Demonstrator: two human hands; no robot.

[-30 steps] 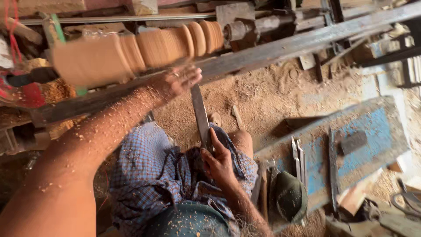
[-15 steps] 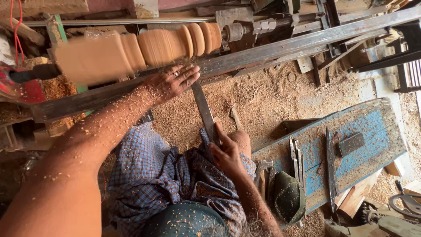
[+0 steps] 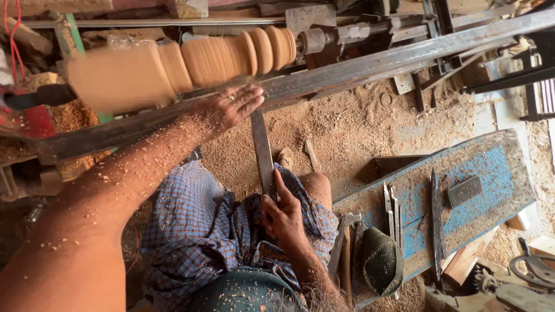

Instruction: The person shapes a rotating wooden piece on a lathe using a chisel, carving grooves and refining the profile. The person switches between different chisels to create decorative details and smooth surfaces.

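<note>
Little has moved since the earlier frames: the right hand (image 3: 284,216) has slid a touch lower on the chisel (image 3: 263,151), and the left hand (image 3: 228,108) keeps its place on the rail (image 3: 370,65).

I see the left hand lying flat, fingers spread narrow, pressing the chisel's far end down onto the rail; it closes on nothing. The right hand is wrapped round the chisel's near end, over the lap, thumb along the blade.

The chisel runs from the lap up to the rail, tip hidden under the left hand, just beside the spindle (image 3: 191,63). The spindle is blurred, pale wood with turned beads at its right end, lying lengthwise above the rail.

Forearm and checked cloth (image 3: 196,225) are flecked with shavings. Sawdust (image 3: 352,127) covers the floor.

To the right, a blue desk (image 3: 491,167) carries several loose blades (image 3: 435,222), a dark block (image 3: 464,191) and a green cap (image 3: 381,263) at its near edge.
</note>
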